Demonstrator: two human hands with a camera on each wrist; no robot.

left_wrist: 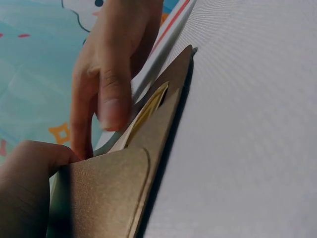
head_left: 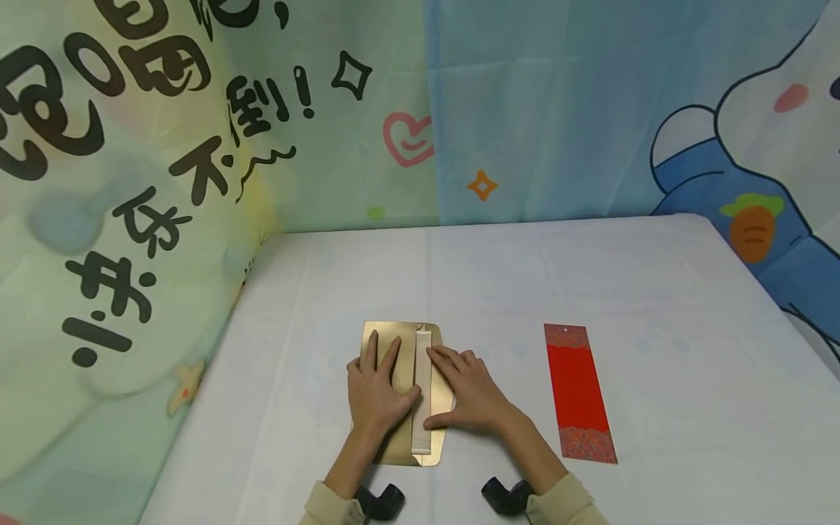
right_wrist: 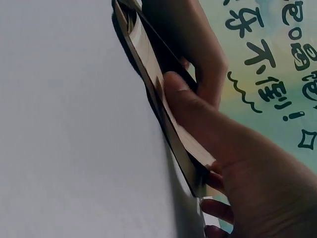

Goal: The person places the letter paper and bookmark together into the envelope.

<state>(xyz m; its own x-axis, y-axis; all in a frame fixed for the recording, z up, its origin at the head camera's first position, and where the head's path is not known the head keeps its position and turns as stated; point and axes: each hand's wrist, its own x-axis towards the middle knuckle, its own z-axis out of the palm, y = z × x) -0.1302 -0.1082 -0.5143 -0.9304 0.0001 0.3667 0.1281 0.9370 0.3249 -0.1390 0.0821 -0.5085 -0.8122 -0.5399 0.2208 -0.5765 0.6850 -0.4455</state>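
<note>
A gold envelope-like folder (head_left: 402, 452) lies on the white table, its right-hand flap (head_left: 441, 386) spread flat. Along the opening runs a long pale strip (head_left: 422, 364), whose layered edge (right_wrist: 143, 47) shows in the right wrist view; its exact kind is unclear. My left hand (head_left: 377, 394) presses on the folder's left part with fingers spread, the thumb beside the strip. My right hand (head_left: 475, 394) is at the strip's right side, index fingertip near its upper part and thumb near its lower part. In the right wrist view, the right thumb (right_wrist: 190, 106) touches the layered edge.
A red card strip (head_left: 580, 386) with patterned ends and a small hole lies to the right on the white tablecloth (head_left: 695, 408). Black wrist devices (head_left: 380, 503) sit at both cuffs. Printed cloth (head_left: 558, 109) hangs behind and at the left of the table.
</note>
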